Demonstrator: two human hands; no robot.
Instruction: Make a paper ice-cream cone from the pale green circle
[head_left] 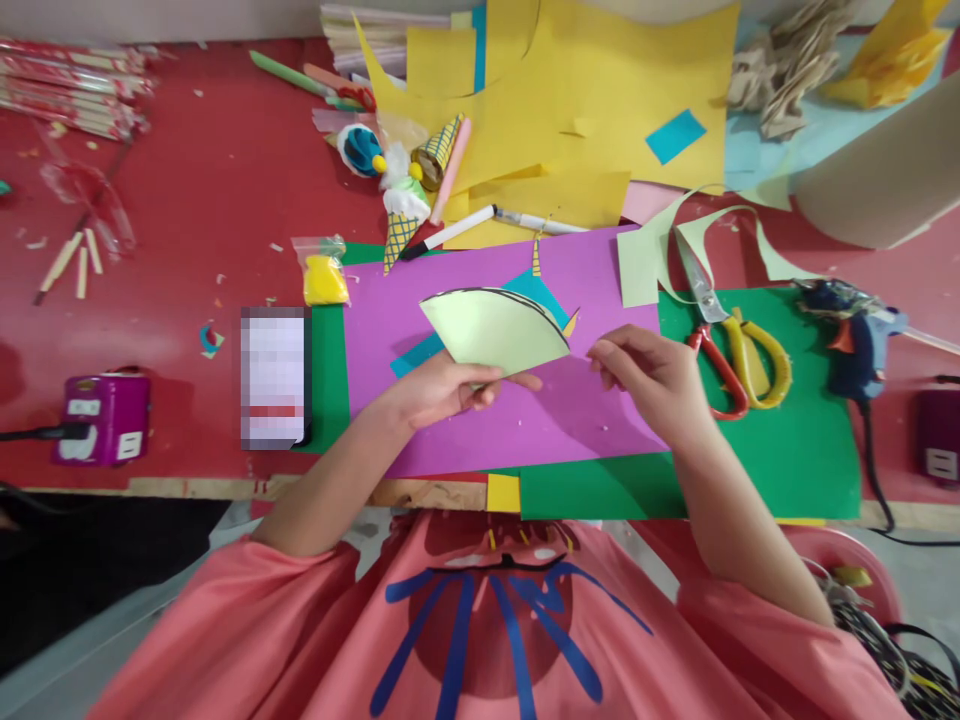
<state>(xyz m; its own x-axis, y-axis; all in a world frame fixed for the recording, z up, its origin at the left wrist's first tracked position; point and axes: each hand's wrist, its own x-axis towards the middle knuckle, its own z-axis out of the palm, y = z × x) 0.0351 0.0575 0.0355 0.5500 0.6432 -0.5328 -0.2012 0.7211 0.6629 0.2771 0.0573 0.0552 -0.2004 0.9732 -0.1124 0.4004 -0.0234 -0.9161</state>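
Note:
My left hand (454, 392) grips a pale green fan-shaped piece of paper (499, 332) by its narrow lower end, thumb in front. A dark line runs along the paper's curved upper edge. Just right of the paper, my right hand (651, 378) has its thumb and fingertips pinched together, apart from the paper; whatever is in the pinch, if anything, is too small to make out. Under both hands lies a purple sheet (450, 445), with blue paper (538, 292) partly hidden behind the fan shape.
Scissors (739, 360) with red and yellow handles and a blue glue gun (862, 345) lie to the right. Paper ice cream cones (403, 225), a marker (450, 232) and yellow sheets (600, 70) are beyond. Leftward are a phone (275, 380) and a bag of yellow clay (325, 278).

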